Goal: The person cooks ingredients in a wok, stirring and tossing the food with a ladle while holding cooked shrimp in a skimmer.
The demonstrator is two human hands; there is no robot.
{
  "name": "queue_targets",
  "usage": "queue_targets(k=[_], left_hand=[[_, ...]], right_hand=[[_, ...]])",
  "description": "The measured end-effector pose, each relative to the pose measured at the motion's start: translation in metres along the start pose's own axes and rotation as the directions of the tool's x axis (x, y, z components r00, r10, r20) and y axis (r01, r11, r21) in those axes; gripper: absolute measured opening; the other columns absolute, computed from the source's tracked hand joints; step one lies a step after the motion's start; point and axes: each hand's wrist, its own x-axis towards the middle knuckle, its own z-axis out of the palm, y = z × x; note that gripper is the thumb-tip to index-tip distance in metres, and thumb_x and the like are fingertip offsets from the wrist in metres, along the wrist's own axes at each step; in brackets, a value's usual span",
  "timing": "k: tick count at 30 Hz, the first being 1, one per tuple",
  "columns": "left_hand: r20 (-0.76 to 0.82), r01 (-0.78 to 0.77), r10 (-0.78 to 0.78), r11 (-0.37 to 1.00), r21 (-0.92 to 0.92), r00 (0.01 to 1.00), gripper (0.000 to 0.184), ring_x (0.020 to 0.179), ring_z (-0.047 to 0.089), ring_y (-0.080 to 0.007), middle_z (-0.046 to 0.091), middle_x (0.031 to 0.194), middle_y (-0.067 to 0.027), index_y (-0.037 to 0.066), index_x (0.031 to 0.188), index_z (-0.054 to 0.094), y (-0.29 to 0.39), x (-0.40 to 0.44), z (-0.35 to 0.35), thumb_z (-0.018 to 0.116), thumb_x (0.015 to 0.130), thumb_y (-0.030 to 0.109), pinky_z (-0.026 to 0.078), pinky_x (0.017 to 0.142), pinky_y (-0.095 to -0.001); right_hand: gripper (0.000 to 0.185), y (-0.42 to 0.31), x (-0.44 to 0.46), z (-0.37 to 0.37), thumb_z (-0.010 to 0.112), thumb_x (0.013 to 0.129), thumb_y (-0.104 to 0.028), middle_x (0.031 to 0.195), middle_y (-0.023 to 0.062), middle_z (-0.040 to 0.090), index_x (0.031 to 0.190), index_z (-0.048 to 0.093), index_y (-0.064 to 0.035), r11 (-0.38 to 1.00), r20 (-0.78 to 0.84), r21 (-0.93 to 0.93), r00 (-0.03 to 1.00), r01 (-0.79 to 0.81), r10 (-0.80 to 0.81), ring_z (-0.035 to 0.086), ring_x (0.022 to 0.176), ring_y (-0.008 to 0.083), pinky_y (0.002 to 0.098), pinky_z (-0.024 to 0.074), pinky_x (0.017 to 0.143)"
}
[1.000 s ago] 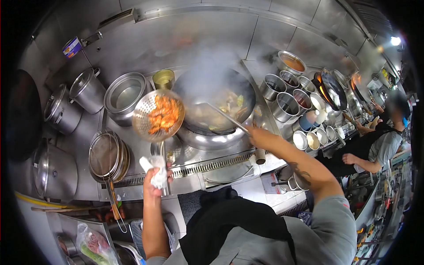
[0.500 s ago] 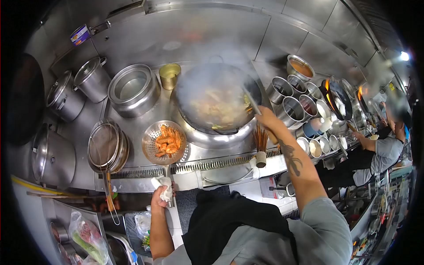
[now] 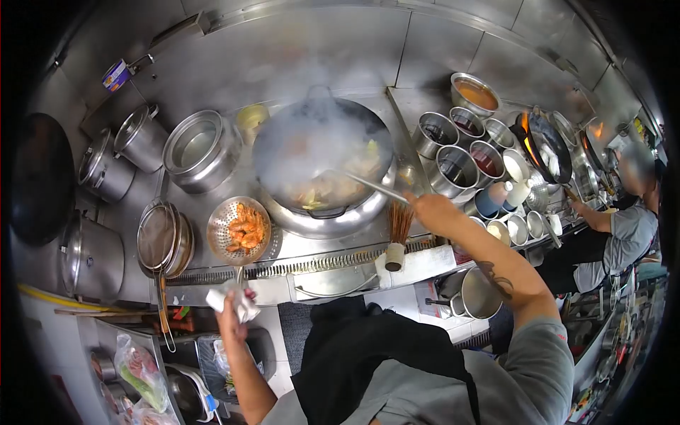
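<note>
My left hand (image 3: 232, 310) is closed on the handle of a perforated skimmer, with a white cloth (image 3: 244, 306) between. Orange-red fried pieces (image 3: 247, 227) lie in the skimmer's bowl (image 3: 221, 230), low over the steel counter left of the wok. Fingers wrapped, my right hand (image 3: 433, 212) grips the handle of a metal ladle (image 3: 375, 186). Its head is inside the large black wok (image 3: 273, 149), hidden by food and steam. Pale and yellow-green food (image 3: 333, 190) sits in the wok, blurred by steam.
Metal pots (image 3: 202, 152) and stacked strainers (image 3: 159, 237) stand left. Several sauce containers (image 3: 453, 170) and a bamboo brush (image 3: 399, 225) are right of the wok. Further right, a person (image 3: 609, 234) works beside another wok (image 3: 544, 149) with flames around it. A saucepan (image 3: 480, 294) is below my right forearm.
The skimmer has come down from beside the wok to low over the counter. My right hand has swung the ladle across the wok, and its head is now back toward the middle.
</note>
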Motion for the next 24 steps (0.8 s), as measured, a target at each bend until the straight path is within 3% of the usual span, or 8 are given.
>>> queue_targets(k=[2, 4, 6, 10, 14, 18, 19, 24], left_hand=[[0.161, 0.124, -0.101, 0.983, -0.136, 0.982, 0.047, 0.091, 0.062, -0.0265, 0.060, 0.102, -0.0148, 0.003, 0.113, 0.050, -0.024, 0.014, 0.042, 0.060, 0.084, 0.038, 0.055, 0.072, -0.0431], [0.158, 0.106, -0.077, 0.978, -0.182, 0.984, 0.050, 0.093, 0.061, -0.0280, 0.059, 0.102, -0.0121, 0.008, 0.112, 0.052, -0.034, 0.013, 0.123, 0.053, 0.085, 0.049, 0.053, 0.072, -0.0495], [0.342, 0.350, -0.270, 0.916, -0.198, 0.900, 0.057, 0.097, 0.059, -0.0325, 0.058, 0.107, -0.0103, 0.012, 0.117, 0.050, -0.049, 0.039, 0.170, 0.043, 0.085, 0.059, 0.049, 0.076, -0.0591], [0.425, 0.467, -0.351, 0.859, -0.207, 0.834, 0.072, 0.115, 0.049, -0.0385, 0.050, 0.125, -0.0139, 0.013, 0.133, 0.040, -0.066, 0.089, 0.243, 0.032, 0.085, 0.066, 0.037, 0.092, -0.0637], [0.428, 0.553, -0.446, 0.817, -0.165, 0.786, 0.062, 0.119, 0.041, -0.0392, 0.043, 0.129, -0.0147, 0.014, 0.128, 0.042, -0.060, 0.096, 0.253, 0.037, 0.087, 0.060, 0.035, 0.095, -0.0607], [0.422, 0.463, -0.352, 0.865, -0.193, 0.835, 0.028, 0.101, 0.054, -0.0264, 0.058, 0.107, -0.0075, 0.015, 0.107, 0.054, -0.089, 0.117, 0.242, 0.060, 0.084, 0.030, 0.045, 0.086, -0.0484], [0.372, 0.558, -0.455, 0.793, -0.243, 0.809, 0.015, 0.088, 0.057, -0.0212, 0.061, 0.092, -0.0043, 0.015, 0.094, 0.055, -0.085, 0.120, 0.246, 0.062, 0.083, 0.020, 0.048, 0.072, -0.0409], [0.371, 0.577, -0.506, 0.810, -0.108, 0.779, 0.010, 0.075, 0.058, -0.0202, 0.061, 0.082, -0.0039, 0.015, 0.090, 0.056, -0.082, 0.146, 0.249, 0.060, 0.083, 0.020, 0.047, 0.059, -0.0372]], right_hand=[[0.054, 0.009, -0.011, -0.014, 0.054, 0.079, -0.007, 0.077, 0.0206, 0.063, 0.131, 0.042, -0.0004, 1.000, -0.063, -0.027, 0.998, -0.006, 0.004, 0.063, 0.073, 0.0383, 0.0472, 0.0491, 0.064], [0.054, 0.008, -0.023, -0.024, 0.055, 0.078, -0.007, 0.077, 0.0203, 0.062, 0.130, 0.043, 0.0003, 0.999, -0.132, 0.026, 0.991, -0.024, 0.027, 0.062, 0.072, 0.0377, 0.0466, 0.0491, 0.065], [0.054, 0.007, -0.044, -0.052, 0.056, 0.078, -0.007, 0.077, 0.0203, 0.062, 0.130, 0.043, -0.0010, 0.998, -0.139, 0.069, 0.990, 0.006, 0.003, 0.062, 0.072, 0.0378, 0.0464, 0.0492, 0.065], [0.054, 0.007, -0.096, -0.109, 0.057, 0.078, -0.007, 0.077, 0.0212, 0.062, 0.131, 0.043, -0.0041, 0.999, -0.089, 0.043, 0.996, 0.018, -0.014, 0.062, 0.073, 0.0379, 0.0471, 0.0489, 0.066], [0.054, 0.006, -0.118, -0.126, 0.057, 0.079, -0.007, 0.080, 0.0224, 0.062, 0.131, 0.043, -0.0050, 0.998, 0.087, -0.038, 0.995, -0.050, 0.053, 0.062, 0.076, 0.0378, 0.0478, 0.0486, 0.068], [0.053, 0.003, -0.071, -0.057, 0.057, 0.080, -0.009, 0.082, 0.0224, 0.063, 0.131, 0.043, -0.0048, 0.997, 0.084, -0.046, 0.994, -0.062, 0.066, 0.062, 0.076, 0.0387, 0.0477, 0.0490, 0.068], [0.053, -0.004, -0.057, -0.040, 0.057, 0.080, -0.009, 0.082, 0.0223, 0.063, 0.131, 0.043, -0.0042, 0.998, 0.060, -0.032, 0.996, -0.061, 0.063, 0.062, 0.076, 0.0390, 0.0477, 0.0491, 0.068], [0.053, -0.043, -0.043, -0.065, 0.058, 0.081, -0.011, 0.082, 0.0214, 0.063, 0.131, 0.042, -0.0028, 0.993, 0.068, 0.086, 0.995, -0.085, 0.079, 0.062, 0.076, 0.0397, 0.0484, 0.0494, 0.066]])
